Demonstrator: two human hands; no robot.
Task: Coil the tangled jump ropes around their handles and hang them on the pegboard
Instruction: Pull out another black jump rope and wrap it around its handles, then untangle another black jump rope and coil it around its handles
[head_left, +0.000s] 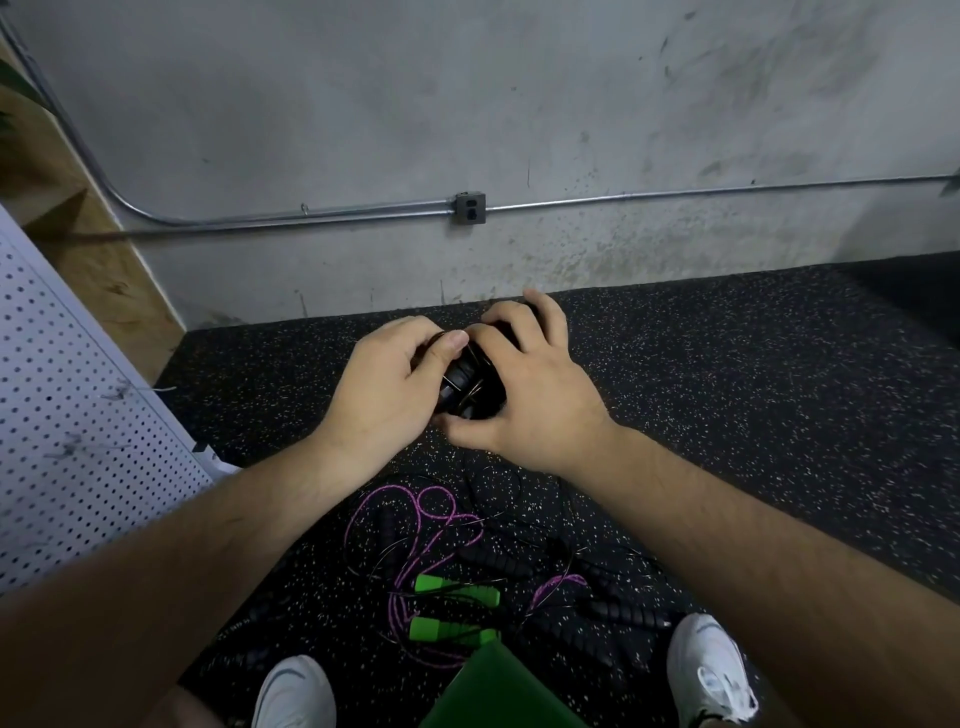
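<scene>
A black jump rope bundle (464, 382), handles wrapped in thin dark cord, is held up in front of me. My left hand (387, 389) grips its left side, thumb laid across the top. My right hand (530, 389) curls round its right side and underneath. Below on the floor lies a tangle of ropes: a purple cord (415, 519), two green handles (457, 592) (452, 630), and several black ribbed handles (493, 561). A white pegboard (78, 441) leans at the left with wire hooks on it.
The floor is black speckled rubber matting (753, 415). A grey concrete wall (467, 104) stands ahead with a metal conduit and an outlet box (470, 208). My white shoes (709, 670) (293, 691) flank a green flat object (493, 686) at the bottom.
</scene>
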